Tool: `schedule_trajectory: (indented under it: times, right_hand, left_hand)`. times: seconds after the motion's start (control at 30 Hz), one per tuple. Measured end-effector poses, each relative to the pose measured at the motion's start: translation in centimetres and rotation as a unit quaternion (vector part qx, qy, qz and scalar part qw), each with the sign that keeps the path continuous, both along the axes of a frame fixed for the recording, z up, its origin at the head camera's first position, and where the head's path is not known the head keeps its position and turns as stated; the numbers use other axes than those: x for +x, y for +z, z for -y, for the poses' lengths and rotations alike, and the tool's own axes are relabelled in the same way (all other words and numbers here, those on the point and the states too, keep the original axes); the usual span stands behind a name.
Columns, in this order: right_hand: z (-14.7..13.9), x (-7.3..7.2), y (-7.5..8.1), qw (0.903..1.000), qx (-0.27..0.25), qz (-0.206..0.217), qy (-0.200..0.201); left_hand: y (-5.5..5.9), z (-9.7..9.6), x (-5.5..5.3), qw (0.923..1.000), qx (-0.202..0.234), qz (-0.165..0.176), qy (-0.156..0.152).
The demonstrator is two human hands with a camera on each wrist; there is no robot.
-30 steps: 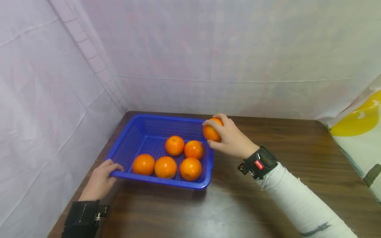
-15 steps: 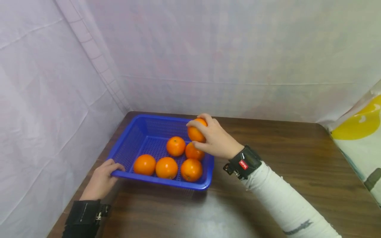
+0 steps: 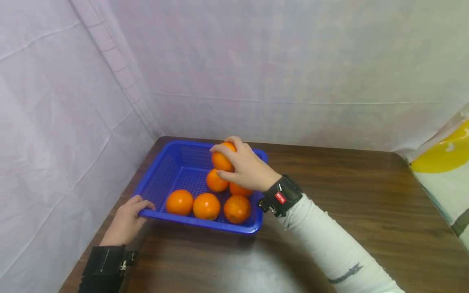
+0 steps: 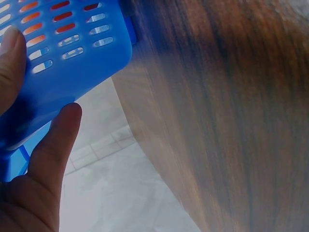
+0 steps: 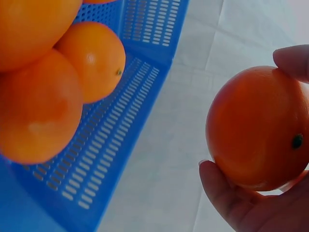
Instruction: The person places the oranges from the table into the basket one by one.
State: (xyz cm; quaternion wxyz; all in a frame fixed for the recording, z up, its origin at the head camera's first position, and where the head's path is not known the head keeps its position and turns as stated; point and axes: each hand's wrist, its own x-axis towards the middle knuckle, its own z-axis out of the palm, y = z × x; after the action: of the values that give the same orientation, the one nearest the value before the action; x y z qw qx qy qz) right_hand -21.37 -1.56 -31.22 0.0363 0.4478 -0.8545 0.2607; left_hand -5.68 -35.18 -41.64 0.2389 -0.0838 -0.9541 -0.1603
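Note:
A blue perforated plastic basket (image 3: 157, 179) stands on the table with several oranges (image 3: 207, 206) inside, mostly along its near and right sides. My left hand (image 3: 126, 219) grips the basket's near left corner by the rim; in the left wrist view its thumb and a finger lie against the blue wall (image 4: 87, 63). Over the back part of the basket my right hand (image 3: 249, 167) holds an orange (image 3: 222, 159) between thumb and fingers. The right wrist view shows this held orange (image 5: 258, 128) apart from the ones in the basket (image 5: 94, 63). My right hand partly covers one orange (image 3: 239, 189) below it.
The brown wood-grain table (image 3: 340, 203) extends to the right of the basket. White cloth hangs behind the table (image 3: 293, 81) and along its left side (image 3: 55, 142). A yellow shape (image 3: 443, 154) shows on the cloth at the far right.
My right hand has carried the orange leftward, from the basket's right rim to over its back part. My left hand keeps its grip on the corner, and the basket has hardly moved.

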Motion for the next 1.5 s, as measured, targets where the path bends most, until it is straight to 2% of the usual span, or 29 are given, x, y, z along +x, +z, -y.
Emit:
schedule_trajectory:
  times: [0.27,0.47,0.6,0.83,1.03,1.17,1.5]
  right_hand:
    - [1.5,0.0,-0.4,0.9995,0.027,0.014,0.01]
    - [1.9,0.1,-1.0,0.9971,0.062,0.042,0.01]
    - [2.1,0.1,-1.6,0.994,0.084,0.069,0.01]
    - [2.7,0.2,-2.2,0.9876,0.129,0.088,0.014]
    - [3.1,0.3,-2.5,0.9791,0.16,0.125,0.002]
    - [3.2,0.2,-3.0,0.976,0.167,0.14,-0.001]
    - [3.3,-0.3,-4.5,0.9754,0.17,0.14,-0.001]
  left_hand:
    - [0.0,-0.2,0.1,1.0,0.004,0.003,0.004]
    - [-0.1,-0.4,0.1,1.0,0.004,-0.003,-0.002]
    - [-0.1,-0.5,0.1,1.0,0.002,-0.007,-0.003]
    - [0.0,-0.5,0.1,1.0,0.002,-0.002,0.002]
    - [-0.2,-0.5,0.2,1.0,0.003,-0.004,0.002]
    - [-0.2,-0.7,0.2,1.0,0.004,-0.004,0.0]
    - [-0.1,-1.1,0.2,1.0,0.006,0.007,-0.003]
